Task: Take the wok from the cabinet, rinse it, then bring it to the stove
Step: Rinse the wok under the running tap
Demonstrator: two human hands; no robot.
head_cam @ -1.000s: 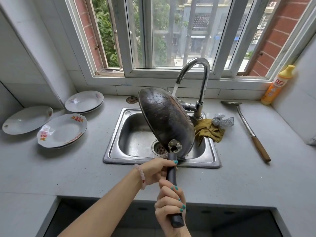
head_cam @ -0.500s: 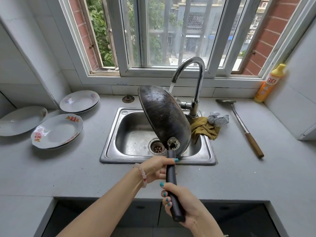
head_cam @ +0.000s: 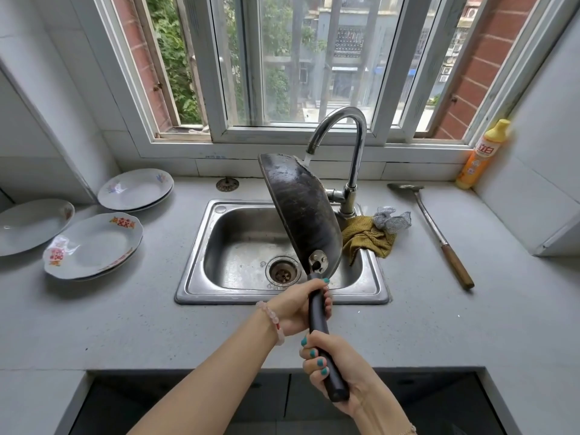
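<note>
Left hand [head_cam: 293,306] and right hand [head_cam: 337,365] grip the tilted wok [head_cam: 301,208] under the running tap [head_cam: 355,164].

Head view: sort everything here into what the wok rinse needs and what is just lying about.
In the job: wok, held tilted over the sink by the left hand and right hand, both gripping its handle; faucet, running.

Lying about: plates, spatula, soap bottle, yellow cloth, scourer, drain cover.
</note>
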